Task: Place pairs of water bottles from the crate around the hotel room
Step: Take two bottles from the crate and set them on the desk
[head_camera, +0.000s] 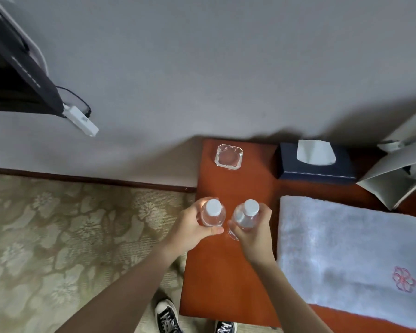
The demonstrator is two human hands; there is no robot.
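Observation:
Two clear water bottles with white caps stand upright over the reddish-brown wooden table. My left hand grips the left bottle round its body. My right hand grips the right bottle, which leans a little. The two bottles are side by side, a small gap between them, near the table's left edge. Whether their bases touch the tabletop is hidden. The crate is not in view.
A glass ashtray sits at the table's far end by the wall. A dark tissue box stands to its right. A folded white towel lies right of my hands. Patterned carpet lies left; a wall-mounted TV is upper left.

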